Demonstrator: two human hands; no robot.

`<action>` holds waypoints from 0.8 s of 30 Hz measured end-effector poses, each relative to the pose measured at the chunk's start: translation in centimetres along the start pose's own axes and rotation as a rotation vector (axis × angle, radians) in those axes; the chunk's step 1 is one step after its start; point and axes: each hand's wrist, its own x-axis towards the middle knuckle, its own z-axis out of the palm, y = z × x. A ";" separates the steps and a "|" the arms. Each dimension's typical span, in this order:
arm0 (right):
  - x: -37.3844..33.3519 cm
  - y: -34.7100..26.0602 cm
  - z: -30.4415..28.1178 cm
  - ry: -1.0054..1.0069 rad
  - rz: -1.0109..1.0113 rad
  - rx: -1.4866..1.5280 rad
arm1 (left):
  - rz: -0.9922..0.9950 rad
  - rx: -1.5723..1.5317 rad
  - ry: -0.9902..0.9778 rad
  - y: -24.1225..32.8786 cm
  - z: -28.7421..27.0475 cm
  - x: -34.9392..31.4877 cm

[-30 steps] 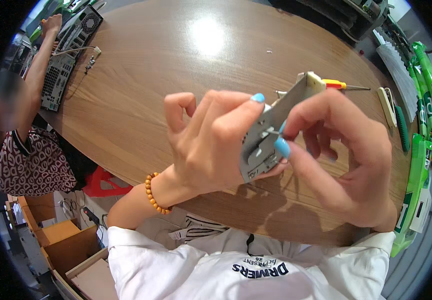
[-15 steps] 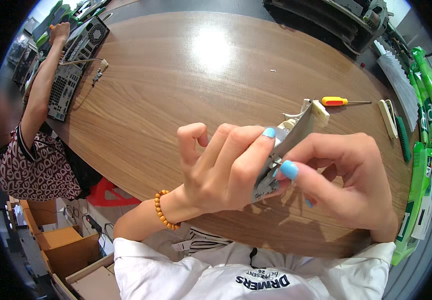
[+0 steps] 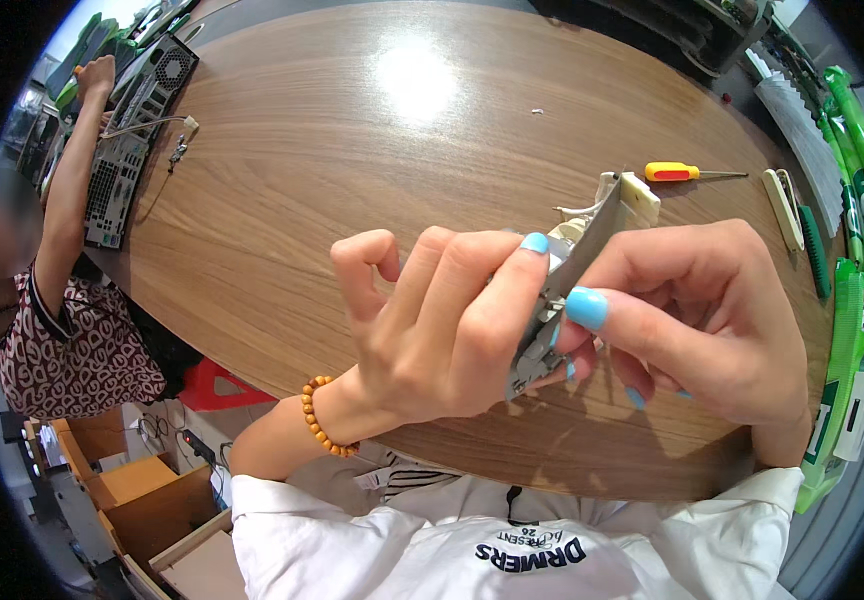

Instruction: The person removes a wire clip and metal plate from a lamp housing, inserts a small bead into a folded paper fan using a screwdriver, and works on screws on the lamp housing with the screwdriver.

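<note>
My left hand (image 3: 442, 325) grips a thin grey metal plate (image 3: 595, 238) that stands tilted on edge above the near part of the table. Cream plastic blocks (image 3: 640, 199) and pale wires (image 3: 578, 212) show at its far end; my left fingers cover much of its left side. My right hand (image 3: 702, 315) is at the plate's right face, its thumb and forefinger pinched together against the face. Whatever lies between those fingertips is too small and too hidden to make out.
Beyond my right hand lies a yellow-and-red screwdriver (image 3: 672, 172) on the wooden table (image 3: 332, 130). Green packs (image 3: 845, 370) and a white tool (image 3: 782, 210) line the right edge. At far left another person's arm (image 3: 70, 190) reaches over a computer case (image 3: 132, 150).
The whole view has shifted slightly. My left hand keeps its grip on the plate, while my right fingertips have shifted a little at the plate's face, with more of the lower fingers showing.
</note>
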 end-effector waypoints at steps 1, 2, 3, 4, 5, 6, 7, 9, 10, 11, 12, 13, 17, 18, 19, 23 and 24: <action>0.0 0.0 0.0 0.003 0.001 0.005 | -0.001 0.008 0.005 0.0 0.0 0.0; 0.0 -0.1 0.0 0.000 -0.011 -0.009 | -0.001 0.016 0.010 -0.1 0.0 0.1; -0.1 -0.1 0.0 0.000 -0.018 -0.016 | 0.001 0.013 0.007 -0.1 0.1 0.1; -0.1 -0.1 0.0 0.000 -0.024 -0.021 | 0.010 0.013 0.032 0.0 0.3 0.1; -0.2 -0.1 0.0 0.002 -0.038 -0.013 | 0.019 0.013 0.057 0.0 0.4 0.0; -0.3 0.1 0.1 0.001 -0.049 -0.011 | 0.021 0.015 0.057 0.1 0.6 -0.1; -0.3 0.2 0.1 -0.001 -0.056 -0.006 | 0.019 0.013 0.076 0.1 0.9 -0.4; -0.4 0.3 0.3 0.031 -0.044 0.024 | 0.022 0.010 0.094 0.2 0.9 -0.4; -0.4 0.2 0.3 0.043 -0.040 0.036 | 0.017 -0.010 0.059 0.2 0.7 -0.4; -0.5 0.1 0.3 0.036 -0.010 0.042 | 0.012 -0.029 0.024 0.2 0.5 -0.3; -0.4 0.1 0.3 0.032 0.004 0.047 | 0.015 -0.029 0.021 0.0 0.5 -0.3; -0.3 0.1 0.3 0.028 0.018 0.051 | 0.023 -0.034 0.017 -0.1 0.5 -0.4; 0.0 -0.4 0.1 0.016 0.033 0.114 | -0.088 -0.099 -0.006 -0.1 0.1 0.0; -0.1 -0.5 0.1 0.024 0.039 0.107 | -0.103 -0.141 -0.051 -0.3 -0.2 0.0; -0.2 -0.6 0.0 0.031 0.045 0.100 | -0.120 -0.183 -0.095 -0.4 -0.4 0.1; 0.0 -0.4 -0.1 0.020 -0.071 0.081 | -0.206 -0.207 -0.261 -0.8 -1.3 0.1; 0.1 -0.3 0.0 0.028 -0.074 0.070 | -0.218 -0.187 -0.264 -0.8 -1.3 0.1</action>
